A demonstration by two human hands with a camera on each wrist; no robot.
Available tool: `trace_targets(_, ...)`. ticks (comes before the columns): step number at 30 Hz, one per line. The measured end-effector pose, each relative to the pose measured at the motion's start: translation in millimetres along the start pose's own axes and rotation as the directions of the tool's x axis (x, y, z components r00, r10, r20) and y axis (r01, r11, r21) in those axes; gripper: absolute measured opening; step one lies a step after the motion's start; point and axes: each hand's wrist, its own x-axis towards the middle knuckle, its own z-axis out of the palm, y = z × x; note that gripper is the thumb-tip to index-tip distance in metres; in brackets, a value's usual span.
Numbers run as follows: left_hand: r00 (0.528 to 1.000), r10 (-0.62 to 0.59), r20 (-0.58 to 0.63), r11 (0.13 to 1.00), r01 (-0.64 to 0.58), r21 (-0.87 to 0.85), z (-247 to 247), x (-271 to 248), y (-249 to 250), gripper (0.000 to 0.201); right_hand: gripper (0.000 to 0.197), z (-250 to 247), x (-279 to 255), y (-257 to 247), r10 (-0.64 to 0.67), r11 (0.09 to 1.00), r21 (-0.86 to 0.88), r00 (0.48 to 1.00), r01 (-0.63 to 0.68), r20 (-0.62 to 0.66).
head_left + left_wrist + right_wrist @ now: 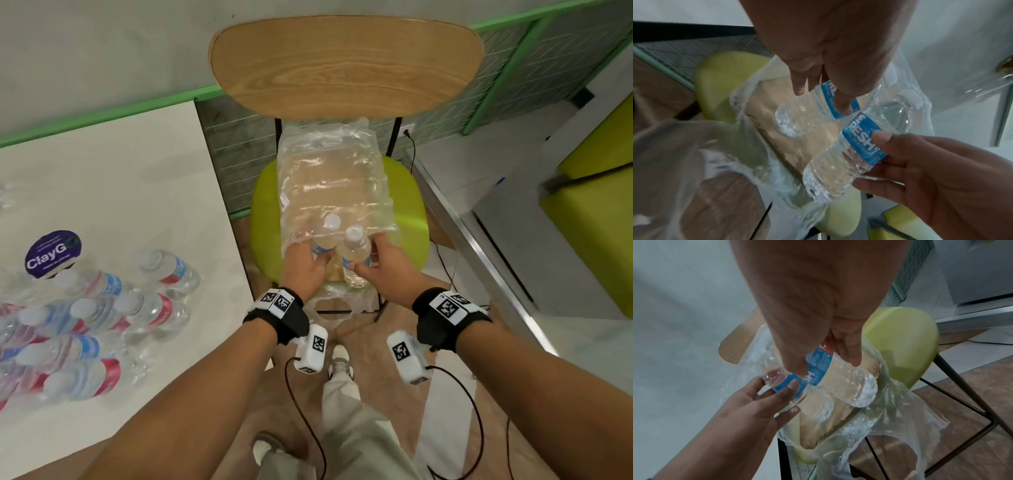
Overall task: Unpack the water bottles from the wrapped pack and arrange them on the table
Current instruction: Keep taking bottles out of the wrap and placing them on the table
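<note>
We stand over a chair (407, 219) with each hand wrapped round a bottle at the torn mouth of the wrap (334, 178): our left hand (303, 265) grips the left bottle (323, 240) at its blue label, and our right hand (387, 263) grips the right bottle (356, 253) the same way, thumb and fingers pinching the label band. Both bottles sit at the near end of the pack, above a cardboard tray (797, 146) that lies inside the plastic; we see no others left in it. Full and clear, they will likely feel moderately heavy, with thin ribbed walls that give under a hard squeeze, so the labelled waist looks the firmest hold. The loose film is soft and may cling or drag as they come free. To our left, the white table (137, 178) bears a cluster of bottles (102, 315) standing close together beside a round sticker (51, 253). The room has a wood-look floor (455, 428), green trim along the wall and yellow-green seats (596, 219) at right.
</note>
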Motion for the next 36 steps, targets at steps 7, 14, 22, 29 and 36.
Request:
trace_targets(7, 0.998, 0.038, 0.053, 0.978, -0.026, -0.208, -26.9, -63.0, -14.0, 0.062, 0.057, 19.9, -38.6, -8.7, 0.032, 0.999, -0.034, 0.997, -0.034, -0.069)
trace_targets(14, 0.971, -0.074, -0.229, 0.962, 0.009, -0.273, -81.0, -146.6, -54.2, 0.059, 0.048, 74.6, -62.4, -61.1, -0.051, 0.998, 0.031, 0.996, 0.053, -0.078)
trace_targets(22, 0.806, -0.332, -0.490, 0.913, 0.145, -0.381, -127.7, -214.1, -116.4, 0.055, 0.038, 161.0, -72.0, -116.7, -0.117, 0.980, 0.162, 0.993, 0.116, -0.007)
trace_targets(29, 0.734, -0.388, -0.558, 0.896, 0.158, -0.415, -141.7, -233.0, -151.8, 0.057, 0.045, 215.0, -73.3, -133.7, -0.092, 0.950, 0.299, 0.996, 0.091, -0.008)
trace_targets(36, 0.744, -0.407, -0.530, 0.894, 0.203, -0.400, -143.4, -214.7, -154.8, 0.065, 0.049, 228.9, -63.7, -148.2, -0.108, 0.949, 0.301, 0.994, 0.094, 0.031)
